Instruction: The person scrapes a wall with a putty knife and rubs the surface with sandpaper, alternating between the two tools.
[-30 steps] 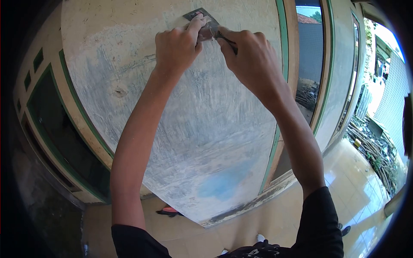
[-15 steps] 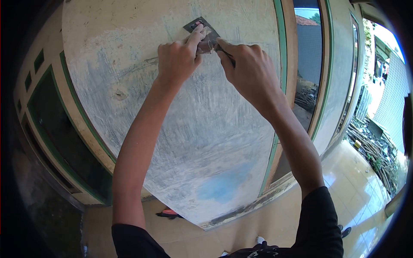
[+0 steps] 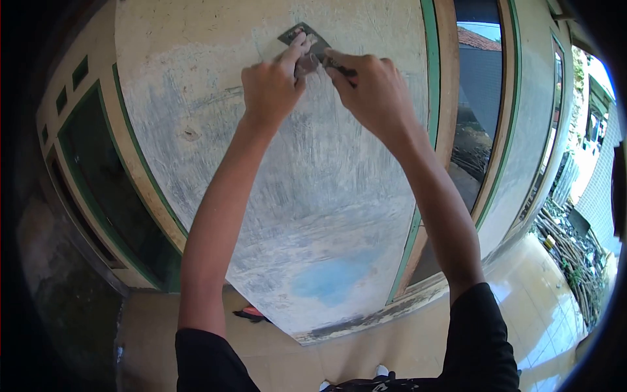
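A scraper (image 3: pixel 318 48) with a flat grey metal blade lies against the upper part of a worn, scratched wall (image 3: pixel 281 163). My right hand (image 3: pixel 375 88) is closed around its dark handle. Fingers of my left hand (image 3: pixel 271 85) press on the blade from the left, the thumb bent below, so both hands are on the same tool. The blade's edge against the wall is partly hidden by my fingers. Below, the wall has grey smears and a light blue patch (image 3: pixel 333 277).
Right of the wall stands a green-edged window frame (image 3: pixel 431 78) with dark glass (image 3: pixel 473 111). A green-framed door (image 3: pixel 108 170) is at left. Below are the tiled floor (image 3: pixel 392 346) and a red-and-black object (image 3: pixel 251 314) by the wall's corner. Sticks (image 3: pixel 568 268) are piled far right.
The view has shifted, so the wall and window sit a little further right in it. Against the wall, the scraper and both hands have moved slightly left. Both hands keep their hold.
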{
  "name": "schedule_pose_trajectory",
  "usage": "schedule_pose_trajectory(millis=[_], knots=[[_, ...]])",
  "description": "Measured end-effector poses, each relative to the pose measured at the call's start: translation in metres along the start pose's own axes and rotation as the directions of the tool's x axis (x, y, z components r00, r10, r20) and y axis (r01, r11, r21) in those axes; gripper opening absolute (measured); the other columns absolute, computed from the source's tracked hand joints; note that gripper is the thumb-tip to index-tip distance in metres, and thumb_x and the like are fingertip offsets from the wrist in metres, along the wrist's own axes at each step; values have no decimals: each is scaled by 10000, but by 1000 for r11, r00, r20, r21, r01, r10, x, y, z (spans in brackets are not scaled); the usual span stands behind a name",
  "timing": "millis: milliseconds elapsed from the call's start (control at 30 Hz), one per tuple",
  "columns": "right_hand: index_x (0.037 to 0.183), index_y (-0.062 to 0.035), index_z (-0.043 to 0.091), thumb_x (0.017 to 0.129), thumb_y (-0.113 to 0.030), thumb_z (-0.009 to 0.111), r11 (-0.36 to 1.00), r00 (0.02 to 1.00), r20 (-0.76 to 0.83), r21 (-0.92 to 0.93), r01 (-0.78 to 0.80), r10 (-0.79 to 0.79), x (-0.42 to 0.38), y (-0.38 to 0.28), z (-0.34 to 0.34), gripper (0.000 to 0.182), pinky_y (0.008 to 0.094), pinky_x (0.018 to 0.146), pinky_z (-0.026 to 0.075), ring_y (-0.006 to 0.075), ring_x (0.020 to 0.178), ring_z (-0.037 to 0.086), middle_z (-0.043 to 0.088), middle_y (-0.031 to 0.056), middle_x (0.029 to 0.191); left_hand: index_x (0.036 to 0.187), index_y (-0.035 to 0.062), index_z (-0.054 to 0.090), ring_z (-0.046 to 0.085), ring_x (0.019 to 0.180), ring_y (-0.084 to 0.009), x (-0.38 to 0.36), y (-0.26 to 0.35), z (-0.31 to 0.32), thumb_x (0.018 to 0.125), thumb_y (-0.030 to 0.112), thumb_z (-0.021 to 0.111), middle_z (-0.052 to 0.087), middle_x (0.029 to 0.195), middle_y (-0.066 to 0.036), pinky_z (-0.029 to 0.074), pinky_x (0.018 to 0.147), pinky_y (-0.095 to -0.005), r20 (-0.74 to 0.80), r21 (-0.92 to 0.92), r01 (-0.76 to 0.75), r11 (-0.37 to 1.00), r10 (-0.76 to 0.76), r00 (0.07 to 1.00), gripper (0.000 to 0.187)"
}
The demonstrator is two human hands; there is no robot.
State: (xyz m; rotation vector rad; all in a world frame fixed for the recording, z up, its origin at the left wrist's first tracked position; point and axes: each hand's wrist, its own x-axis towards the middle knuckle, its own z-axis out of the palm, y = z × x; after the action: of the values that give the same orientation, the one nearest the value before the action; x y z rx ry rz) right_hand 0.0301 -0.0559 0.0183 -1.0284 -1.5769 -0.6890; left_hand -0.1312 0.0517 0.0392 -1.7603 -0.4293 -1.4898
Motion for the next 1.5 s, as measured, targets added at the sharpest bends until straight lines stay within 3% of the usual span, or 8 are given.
schedule_pose_trajectory(millis=[267,400,633,933,1033,1167,1333,1500], knots=[[1258,-98,682,935,-252,646,957,968,111,165,-240,224,-50,36,-26,360,379,609,509,279,605,675,696,154,706,874,90,649,630,583,-224,-14,23,-43,821,125,692,676,742,-61,478,559,-324,164,-82,80,993,-66,984,77],[1231,-67,684,944,-285,641,969,970,43,66,-240,238,-89,85,-46,363,403,604,501,309,603,665,676,154,675,734,60,507,487,493,-144,-22,18,-68,897,232,672,484,566,-23,392,506,-317,277,-90,-12,996,36,960,289],[891,33,641,960,-354,630,915,885,264,18,-403,384,-116,143,-59,393,429,587,477,366,601,640,611,190,617,937,-24,600,690,728,-277,2,-20,-51,935,279,643,692,917,-195,522,691,-389,125,-86,239,967,-228,966,306],[863,53,596,984,-326,610,887,872,347,184,-424,345,-123,164,-49,398,393,530,416,280,509,549,554,174,584,888,-4,743,733,731,-255,73,-28,-13,870,222,717,733,760,-149,560,694,-350,-264,219,297,930,-236,935,229],[870,57,583,995,-315,601,858,877,352,280,-431,326,-131,165,-40,393,378,513,390,222,489,487,525,154,573,839,19,756,733,686,-226,67,18,31,862,239,726,733,740,-133,559,633,-357,-353,29,273,962,-246,903,223],[874,65,568,1002,-314,592,808,874,355,372,-457,330,-137,163,-22,401,373,502,368,184,486,446,492,136,557,779,-10,724,660,556,-218,49,111,83,923,371,689,693,669,-131,518,550,-342,142,-280,-10,960,52,988,408],[878,68,566,997,-320,597,833,860,395,312,-457,324,-142,165,-28,407,378,505,371,205,482,454,496,136,556,782,58,694,663,557,-182,54,116,53,964,520,583,683,686,-93,516,503,-332,47,-240,-31,970,43,998,508],[862,62,576,983,-321,614,854,852,411,258,-451,325,-154,172,-45,403,396,517,391,265,488,514,526,164,568,887,38,730,678,556,-152,69,36,-15,910,407,696,716,704,-76,535,535,-289,17,59,353,934,-354,935,371]])
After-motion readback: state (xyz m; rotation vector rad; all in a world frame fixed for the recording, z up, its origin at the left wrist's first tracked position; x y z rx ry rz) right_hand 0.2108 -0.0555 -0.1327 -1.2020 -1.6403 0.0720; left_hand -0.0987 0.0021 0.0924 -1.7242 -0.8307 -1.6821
